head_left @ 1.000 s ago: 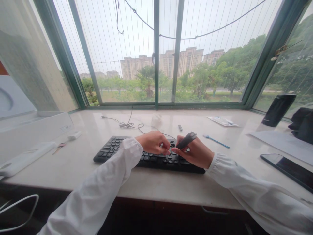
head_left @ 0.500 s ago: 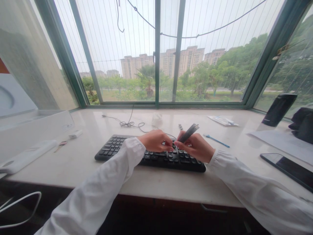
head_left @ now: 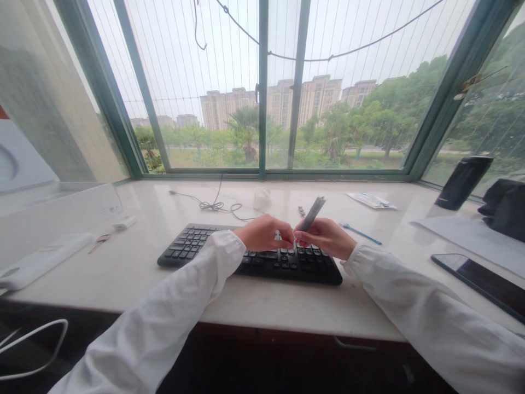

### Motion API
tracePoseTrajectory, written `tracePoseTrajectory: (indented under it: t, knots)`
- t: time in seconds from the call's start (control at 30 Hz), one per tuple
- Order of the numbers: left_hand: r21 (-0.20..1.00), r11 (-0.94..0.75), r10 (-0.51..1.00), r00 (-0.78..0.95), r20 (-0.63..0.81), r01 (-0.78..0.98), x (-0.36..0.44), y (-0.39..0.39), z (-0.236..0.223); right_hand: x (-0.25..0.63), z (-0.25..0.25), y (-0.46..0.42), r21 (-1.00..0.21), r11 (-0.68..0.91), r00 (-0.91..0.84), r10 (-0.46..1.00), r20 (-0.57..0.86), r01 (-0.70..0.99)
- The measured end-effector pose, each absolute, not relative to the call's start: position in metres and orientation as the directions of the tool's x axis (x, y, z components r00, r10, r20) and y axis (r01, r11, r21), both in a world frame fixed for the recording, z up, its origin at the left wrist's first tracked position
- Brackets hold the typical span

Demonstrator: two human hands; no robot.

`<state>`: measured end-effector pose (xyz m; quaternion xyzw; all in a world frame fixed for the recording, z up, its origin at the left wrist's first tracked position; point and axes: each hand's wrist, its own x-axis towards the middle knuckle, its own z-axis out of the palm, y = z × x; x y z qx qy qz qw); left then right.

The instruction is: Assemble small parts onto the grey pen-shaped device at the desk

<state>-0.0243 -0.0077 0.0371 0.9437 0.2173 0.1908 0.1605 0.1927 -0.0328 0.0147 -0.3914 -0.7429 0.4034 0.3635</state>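
Note:
A black keyboard (head_left: 266,266) lies across the desk under both hands. My right hand (head_left: 326,236) is closed around a dark grey stick-shaped tool (head_left: 312,212), its notched upper end pointing up and to the right. The tool's lower end is hidden by the fingers. Curled in a pinch, my left hand (head_left: 266,233) meets the right fingertips just over the right part of the keyboard. Whatever sits between the left fingertips is too small to make out. Several keys around there look uneven.
Behind the keyboard lie a coiled cable (head_left: 213,206) and small loose pieces (head_left: 301,210). A blue stick (head_left: 363,234), a packet (head_left: 371,201), a phone (head_left: 479,279) and a black cylinder (head_left: 463,183) are to the right. A key (head_left: 99,242) and power strip (head_left: 49,260) are left.
My left fingertips have lifted slightly off the keys and come together with the right fingertips. The tool in my right hand has turned a little more upright. The view has shifted slightly.

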Motion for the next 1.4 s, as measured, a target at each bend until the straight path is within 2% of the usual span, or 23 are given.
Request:
tracePoseTrajectory:
  t: [0.27,0.43,0.73,0.9,1.03,1.2,1.4]
  knots:
    - [0.416,-0.818,0.533,0.796,0.287,0.398,-0.022,-0.006,0.033,0.191,0.009,-0.03,-0.842,0.457,-0.503,0.82,0.273,0.288]
    - [0.405,-0.818,0.544,0.779,0.311,0.409,-0.023,-0.004,0.03,0.188,0.01,-0.034,-0.717,0.565,-0.493,0.798,0.348,0.409]
    - [0.338,-0.869,0.466,0.827,0.316,0.361,-0.027,-0.004,0.034,0.185,0.016,-0.042,-0.573,0.657,-0.549,0.743,0.382,0.49]
    - [0.308,-0.895,0.418,0.848,0.326,0.323,-0.029,-0.004,0.038,0.185,0.016,-0.042,-0.542,0.691,-0.583,0.711,0.393,0.479]
    - [0.335,-0.896,0.403,0.85,0.339,0.291,-0.029,-0.002,0.036,0.185,0.016,-0.042,-0.524,0.704,-0.593,0.7,0.399,0.479]
    - [0.392,-0.873,0.431,0.833,0.346,0.289,-0.028,0.001,0.03,0.187,0.016,-0.043,-0.442,0.755,-0.617,0.653,0.439,0.484]
    - [0.4,-0.872,0.427,0.839,0.337,0.283,-0.029,0.003,0.029,0.187,0.016,-0.044,-0.41,0.762,-0.62,0.646,0.445,0.5]
